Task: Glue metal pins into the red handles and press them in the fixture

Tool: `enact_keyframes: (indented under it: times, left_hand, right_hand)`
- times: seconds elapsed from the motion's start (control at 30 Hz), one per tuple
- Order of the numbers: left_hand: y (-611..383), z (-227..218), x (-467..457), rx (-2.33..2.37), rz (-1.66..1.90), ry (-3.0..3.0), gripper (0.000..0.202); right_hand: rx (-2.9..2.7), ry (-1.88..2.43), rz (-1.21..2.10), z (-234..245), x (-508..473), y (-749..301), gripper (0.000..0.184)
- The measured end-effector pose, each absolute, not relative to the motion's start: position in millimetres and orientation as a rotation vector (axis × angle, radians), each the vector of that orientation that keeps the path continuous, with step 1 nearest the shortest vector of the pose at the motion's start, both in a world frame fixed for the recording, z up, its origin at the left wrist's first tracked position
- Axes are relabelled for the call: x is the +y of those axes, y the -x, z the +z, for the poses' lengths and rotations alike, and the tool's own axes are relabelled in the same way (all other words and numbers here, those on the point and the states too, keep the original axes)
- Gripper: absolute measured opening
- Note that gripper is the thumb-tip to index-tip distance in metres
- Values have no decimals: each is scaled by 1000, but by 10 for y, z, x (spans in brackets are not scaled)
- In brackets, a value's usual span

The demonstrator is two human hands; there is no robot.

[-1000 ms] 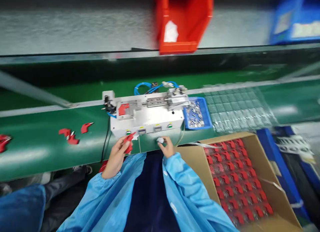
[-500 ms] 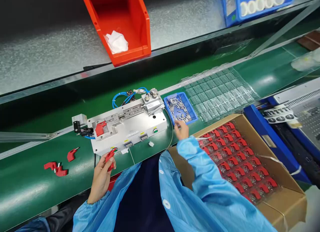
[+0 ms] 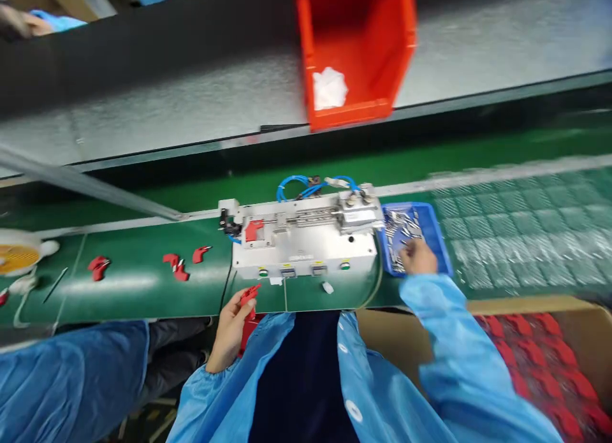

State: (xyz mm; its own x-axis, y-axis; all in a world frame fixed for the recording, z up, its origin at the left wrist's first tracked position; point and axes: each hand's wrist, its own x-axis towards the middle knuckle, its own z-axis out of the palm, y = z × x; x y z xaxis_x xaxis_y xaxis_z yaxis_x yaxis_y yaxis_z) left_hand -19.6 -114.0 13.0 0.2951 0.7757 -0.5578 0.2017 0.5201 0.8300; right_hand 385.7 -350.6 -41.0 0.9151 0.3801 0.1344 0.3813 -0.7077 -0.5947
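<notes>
- We take the metal machine [image 3: 313, 242] as our landmark; it stands on the green bench [image 3: 143, 296].
- Our left hand [image 3: 232, 325] is just in front of the machine's left end, closed in a pinch around a red part [image 3: 248, 296].
- Our right hand [image 3: 419, 258] is right of the machine, over the blue tray [image 3: 440, 245], curled down at the small metal pins [image 3: 399, 223]; it is blurred, and we cannot tell how far open it is or whether it holds a pin.
- We see 1 red piece [image 3: 253, 230] seated in the machine's left end.
- Left of the machine we see 1 loose red part [image 3: 199, 255], then 2 touching red parts [image 3: 181, 272], then a red cluster [image 3: 98, 268] well apart.
- In front of the machine lies a white scrap [image 3: 327, 288].
- Right of the machine, past the tray, we have clear packaging [image 3: 516, 232].
- Beyond the machine, our shelf [image 3: 191, 92] bears a red bin [image 3: 354, 116].
</notes>
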Motion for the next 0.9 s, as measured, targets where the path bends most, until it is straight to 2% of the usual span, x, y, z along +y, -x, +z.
enact_keyframes:
  times: [0.07,0.13,0.2,0.3,0.4,0.5,0.67,0.9]
  left_hand:
    - [223,89,-1137,1284,524,-966,47]
    - [240,58,-1117,1304,563,-958,46]
    - [256,46,-1095,1296,586,-968,47]
    - [300,66,-1083,1236,610,-973,50]
    - [408,101,-1088,1199,651,-959,54]
    - [581,109,-1105,1224,698,-943,52]
    - [825,56,-1170,1312,750,-845,52]
    - [824,-83,-1202,1335,765,-897,49]
  right_hand:
    - [-653,2233,-160,-224,-3420,-3660,7]
    - [-849,2007,-265,-20,-3188,-3423,10]
    - [-1079,1843,-192,166,-2772,-3179,14]
    - [-1339,1723,93,309,-1904,-2915,15]
    - [-1461,1823,233,258,-1105,-2834,17]
    - [-1596,1999,277,127,-701,-2843,21]
    - [-1768,2088,168,2,-677,-2904,26]
    - [-1984,2128,89,106,-499,-2806,31]
